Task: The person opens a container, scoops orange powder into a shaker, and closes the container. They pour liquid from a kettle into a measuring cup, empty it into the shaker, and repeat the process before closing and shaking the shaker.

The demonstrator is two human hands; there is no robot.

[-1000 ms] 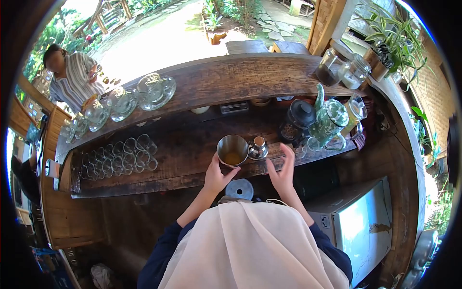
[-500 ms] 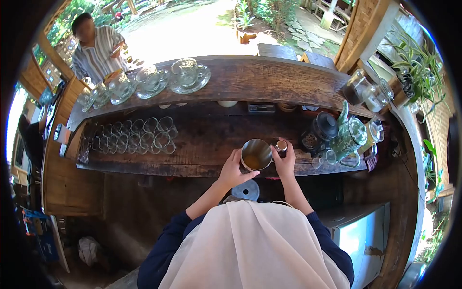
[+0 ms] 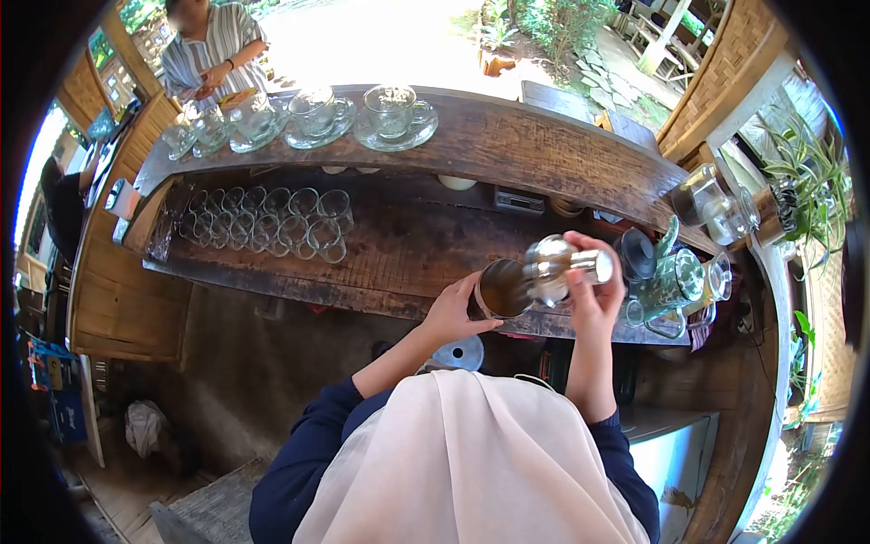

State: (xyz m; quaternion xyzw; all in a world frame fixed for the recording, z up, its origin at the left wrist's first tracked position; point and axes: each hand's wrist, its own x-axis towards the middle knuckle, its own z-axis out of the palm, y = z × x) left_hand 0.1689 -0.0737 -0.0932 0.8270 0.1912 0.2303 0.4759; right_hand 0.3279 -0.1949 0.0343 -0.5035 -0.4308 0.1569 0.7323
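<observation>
My left hand (image 3: 458, 310) is wrapped round a metal cup (image 3: 504, 288) with brownish liquid inside, above the lower counter's front edge. Raised beside it, my right hand (image 3: 594, 281) grips a shiny metal pot (image 3: 550, 272) by its dark and silver handle. The pot is tilted toward the cup, its left side over or against the cup's right rim. Whether liquid flows between them cannot be made out. Right of my right hand are a dark-lidded press (image 3: 636, 254) and a green speckled kettle (image 3: 671, 283).
Rows of glass mugs (image 3: 267, 222) stand on the lower counter (image 3: 408, 254) at left. Glass cups on saucers (image 3: 394, 118) line the upper counter (image 3: 526, 145). Glass jars (image 3: 711, 201) stand at right. A person (image 3: 213, 54) stands beyond the counter. A round stool (image 3: 459, 353) is below.
My right hand has lifted the metal pot and tilted it toward the cup. The cup in my left hand has tipped rightward. The view has shifted, and the person beyond the counter appears higher.
</observation>
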